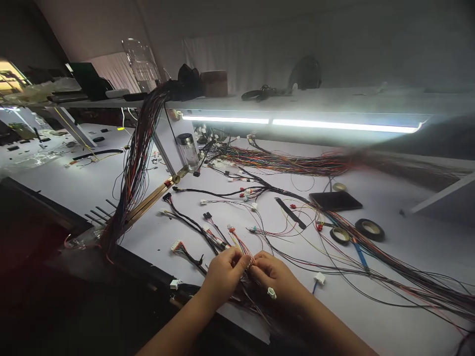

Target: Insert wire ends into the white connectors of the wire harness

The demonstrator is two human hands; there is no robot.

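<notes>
Near the table's front edge my left hand (225, 271) and my right hand (273, 275) are close together, fingertips pinched on a bundle of thin wires (243, 246). The wires, red, white and others, come out above the fingers toward a small connector with red (232, 230). What lies right between the fingertips is hidden. A white connector (272, 293) hangs by my right hand. Left of my hands lie a black-sleeved cable branch (189, 221) and a white multi-pin connector with coloured wires (178, 246).
Black tape rolls (370, 229), a dark phone-like slab (336, 200) and a blue-handled tool (360, 256) lie right. Long wire bundles (285, 162) run along the back under a lit tube (345, 125). A glass jar (188, 152) stands by the shelf support; a thick wire bunch (139, 158) hangs left.
</notes>
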